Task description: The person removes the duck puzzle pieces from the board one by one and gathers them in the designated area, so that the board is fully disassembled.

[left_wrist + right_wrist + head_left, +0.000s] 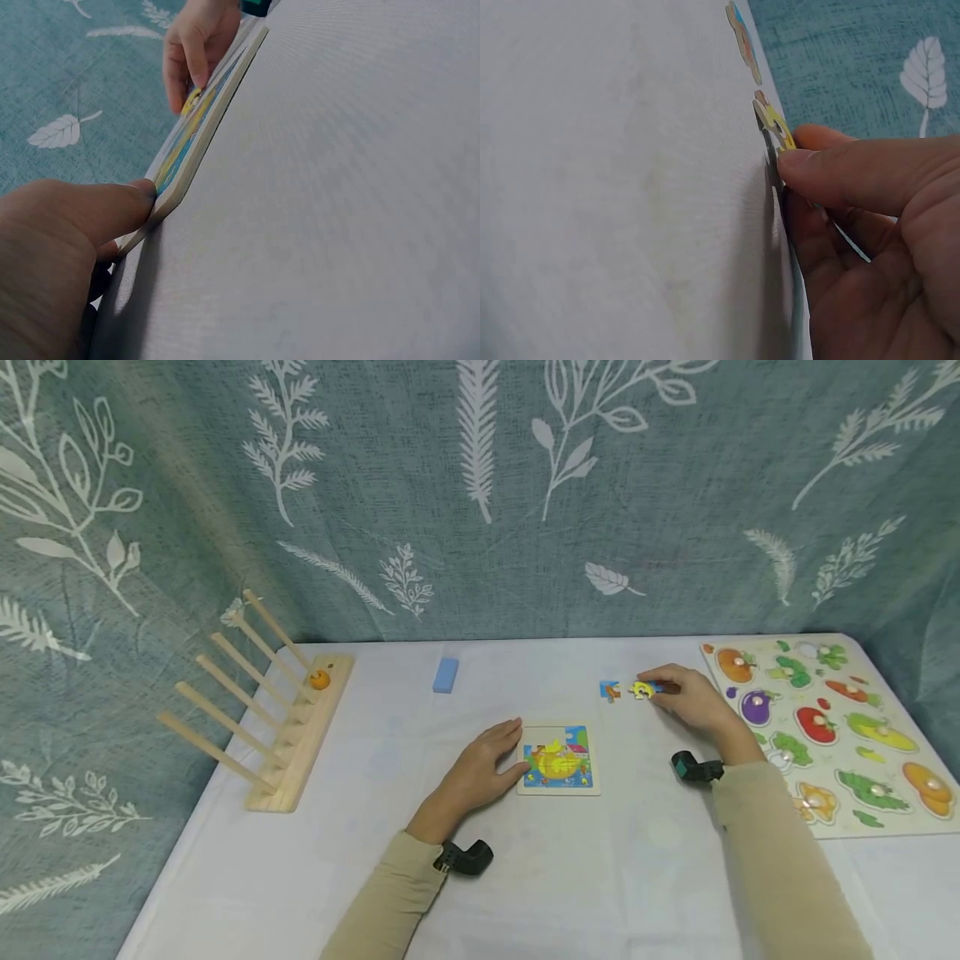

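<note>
A small square wooden jigsaw puzzle [596, 781] with a yellow bird picture lies on the table; bare wood shows in its upper left part. Along its left edge rests my left hand [480, 768], fingers extended, and the thumb [124, 206] touches the rim in the left wrist view. Over to the right, my right hand [693, 700] pinches a yellow puzzle piece [774, 124] between thumb and fingertips, close over the table. Just left of that piece lies a loose blue and brown puzzle piece [610, 692].
A wooden stand with slanting pegs [300, 768] stands at the left, an orange bead [319, 680] on it. A blue block [446, 676] lies near the back edge. At the right is a vegetable peg board [817, 768], partly behind the right forearm. A patterned curtain [510, 568] hangs behind.
</note>
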`<move>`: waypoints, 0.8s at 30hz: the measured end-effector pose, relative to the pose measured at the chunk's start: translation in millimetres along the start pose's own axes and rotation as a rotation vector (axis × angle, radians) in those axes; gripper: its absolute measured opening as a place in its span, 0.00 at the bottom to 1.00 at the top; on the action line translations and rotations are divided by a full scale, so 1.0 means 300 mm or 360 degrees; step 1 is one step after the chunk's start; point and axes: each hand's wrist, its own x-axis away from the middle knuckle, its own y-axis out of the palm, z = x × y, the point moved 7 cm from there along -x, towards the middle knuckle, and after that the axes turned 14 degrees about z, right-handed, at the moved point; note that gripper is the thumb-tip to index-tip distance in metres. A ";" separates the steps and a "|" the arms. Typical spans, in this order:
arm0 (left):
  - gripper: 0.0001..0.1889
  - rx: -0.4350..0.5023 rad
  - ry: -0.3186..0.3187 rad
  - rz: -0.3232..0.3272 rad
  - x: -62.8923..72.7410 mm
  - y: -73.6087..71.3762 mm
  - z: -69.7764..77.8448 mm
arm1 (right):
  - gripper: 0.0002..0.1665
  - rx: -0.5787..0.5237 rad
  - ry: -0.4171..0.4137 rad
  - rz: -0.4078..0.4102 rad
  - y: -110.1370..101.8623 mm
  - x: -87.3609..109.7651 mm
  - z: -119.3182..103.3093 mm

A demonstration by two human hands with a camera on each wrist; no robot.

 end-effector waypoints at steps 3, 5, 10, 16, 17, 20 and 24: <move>0.32 0.0005 -0.0008 -0.0011 0.000 0.000 0.000 | 0.21 0.0008 -0.0033 -0.0028 0.004 -0.008 -0.007; 0.32 0.0011 -0.0017 -0.0020 0.001 0.000 0.000 | 0.21 0.0006 -0.0048 -0.0040 0.006 -0.010 -0.014; 0.32 0.0010 -0.0013 -0.0022 -0.001 -0.002 0.000 | 0.21 0.0004 -0.0025 -0.0055 0.010 -0.011 -0.022; 0.32 -0.0005 -0.0026 -0.0038 -0.003 0.004 -0.005 | 0.20 0.0037 0.0004 -0.0038 0.019 -0.018 -0.012; 0.32 -0.0011 -0.0030 -0.0045 -0.002 0.004 -0.006 | 0.20 0.0038 0.0004 -0.0035 0.020 -0.020 -0.010; 0.32 -0.0010 -0.0036 -0.0051 -0.002 0.003 -0.006 | 0.21 0.0014 0.0005 -0.0029 0.025 -0.022 -0.005; 0.32 0.0006 -0.0035 -0.0041 0.000 -0.001 -0.002 | 0.21 -0.0018 0.0002 -0.0028 0.031 -0.021 -0.003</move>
